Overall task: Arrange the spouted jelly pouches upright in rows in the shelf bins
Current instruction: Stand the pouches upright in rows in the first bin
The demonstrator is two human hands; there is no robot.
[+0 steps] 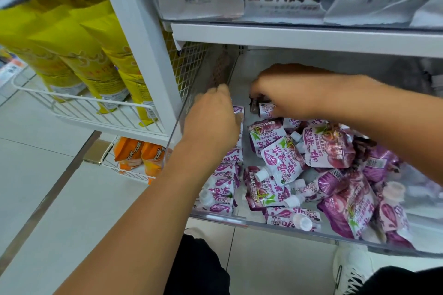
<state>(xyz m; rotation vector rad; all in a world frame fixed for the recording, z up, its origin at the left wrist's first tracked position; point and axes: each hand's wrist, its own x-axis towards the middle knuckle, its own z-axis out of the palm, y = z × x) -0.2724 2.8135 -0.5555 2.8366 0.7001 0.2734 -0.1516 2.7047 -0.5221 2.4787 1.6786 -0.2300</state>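
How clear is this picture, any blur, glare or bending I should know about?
Head view: wide-angle bending bows the shelf edge and white post; the yellow bags at left smear with blur; the back of the bin lies in shadow, darkening the right hand; the purple pouches read sharp; the left hand is evenly lit.

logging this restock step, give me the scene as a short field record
setting: shop shelf with clear bin
left hand: on the pouch row by the bin's left wall
right hand: gripping a purple jelly pouch at the back
loose pouches: jumbled, lying flat, centre and right
above: silver snack bags
left: yellow bags
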